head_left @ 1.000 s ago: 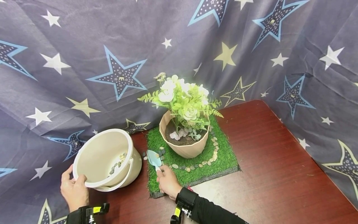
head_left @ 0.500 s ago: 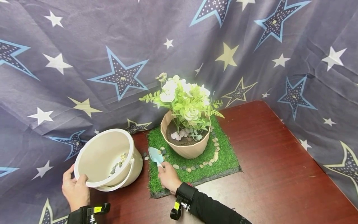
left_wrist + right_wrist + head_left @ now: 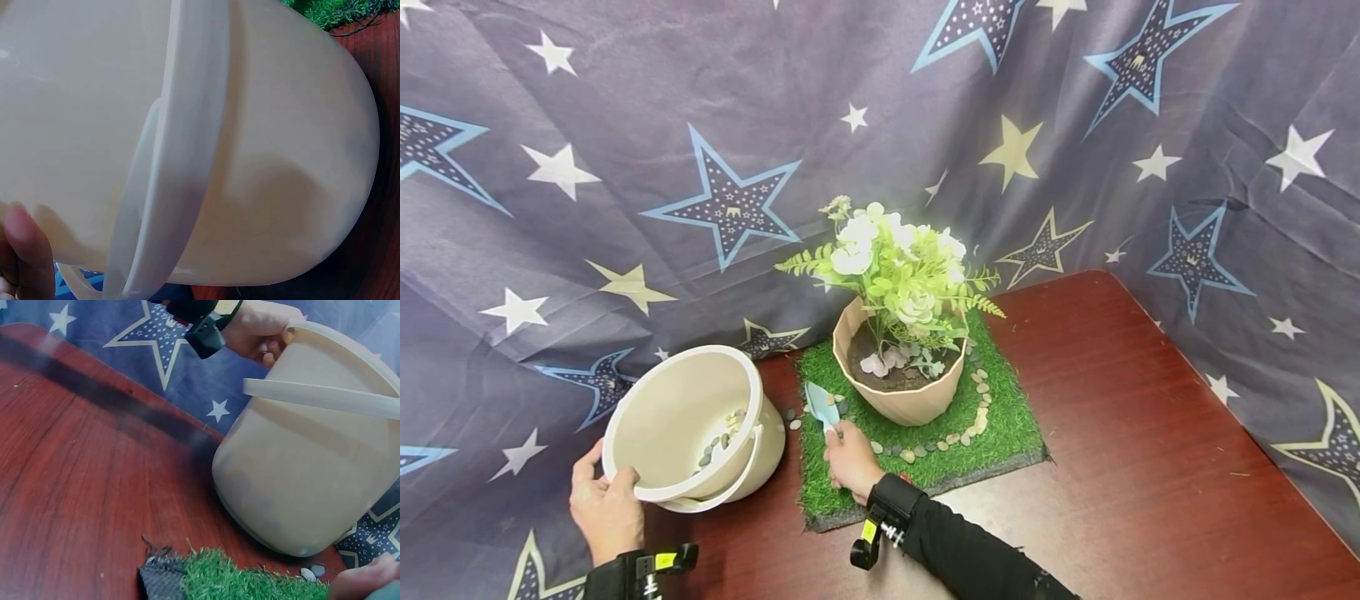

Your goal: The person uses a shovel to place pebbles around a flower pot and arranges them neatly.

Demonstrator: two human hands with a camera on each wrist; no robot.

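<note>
My left hand (image 3: 606, 508) grips the rim of a cream bucket (image 3: 767, 450), thumb over the edge. The bucket leans toward me on the table, its handle hanging down in front, with several pebbles (image 3: 724, 439) inside. In my right hand (image 3: 853, 462) is a small light-blue trowel (image 3: 822, 404), held by its handle. Its blade is over the left part of a green turf mat (image 3: 925, 472), overlapping some dark and pale pebbles (image 3: 842, 408) there. In the right wrist view only a bit of the right hand (image 3: 365, 579) shows at the lower corner.
A pinkish pot (image 3: 910, 406) with white flowers (image 3: 917, 307) and soil stands on the mat. A curved row of pebbles (image 3: 952, 438) runs round its front and right. Two loose pebbles lie between bucket and mat. A star-patterned cloth (image 3: 775, 75) hangs behind the reddish table (image 3: 1120, 400).
The trowel in my right hand has moved slightly away from me and to the right, its blade turning a little. The left hand and the bucket stay put as the head view shifts slightly.
</note>
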